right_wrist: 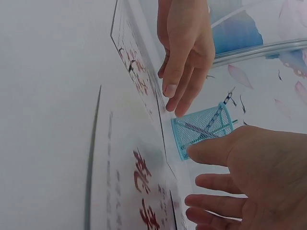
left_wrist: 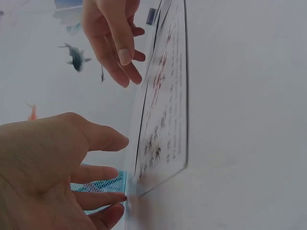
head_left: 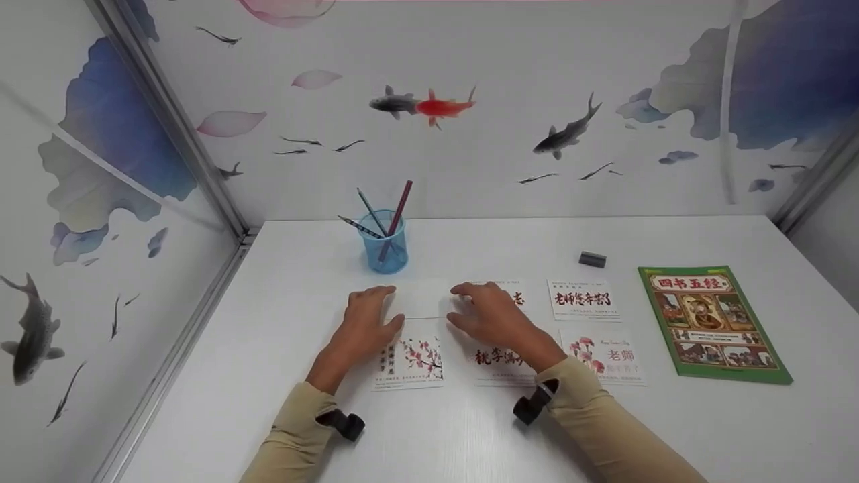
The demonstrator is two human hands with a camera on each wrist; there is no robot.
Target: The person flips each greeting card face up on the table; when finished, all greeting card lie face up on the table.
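A plain white card lies on the table between the two hands, just above a card with red plum blossoms. At its left side is my left hand, with thumb and fingers apart and relaxed, partly covering the blossom card. My right hand faces it from the right with loosely bent fingers, holding nothing. Beneath the right hand and wrist, two cards with red lettering are partly hidden, an upper card and a lower card. In both wrist views, the hands' thumbs and fingers stand apart.
A blue mesh pencil cup with several pencils stands behind the left hand. Further right lie a lettered card, a pink-flower card, a dark eraser-like block and a green-edged book. Printed walls border the white table.
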